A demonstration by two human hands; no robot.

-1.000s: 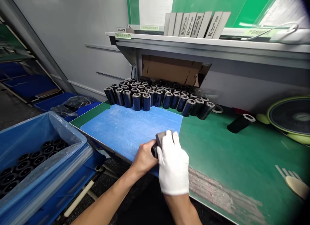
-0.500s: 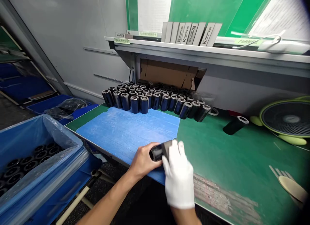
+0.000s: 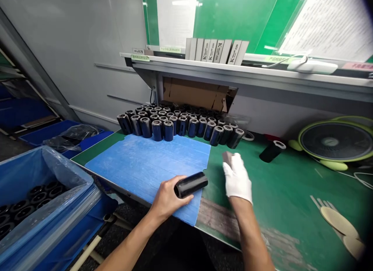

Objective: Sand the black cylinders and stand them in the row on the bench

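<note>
My bare left hand (image 3: pixel 167 197) grips a glossy black cylinder (image 3: pixel 192 184) by one end and holds it lying sideways over the near right corner of the blue mat (image 3: pixel 140 166). My right hand (image 3: pixel 236 177), in a white glove, is over the green tabletop (image 3: pixel 285 189) to the right of the mat, apart from the cylinder. A small grey-brown pad (image 3: pixel 227 157) shows at its fingertips. Several rows of black cylinders (image 3: pixel 177 123) stand along the back of the mat.
One black cylinder (image 3: pixel 271 151) lies alone on the green top. A green fan (image 3: pixel 335 142) lies at the right. A blue bin (image 3: pixel 43 208) lined with plastic and holding black cylinders stands at the left. Cards stand on the shelf (image 3: pixel 247 70) above.
My gloved right hand has come off the cylinder and moved right and away with the pad. The whole cylinder now shows in my left hand.
</note>
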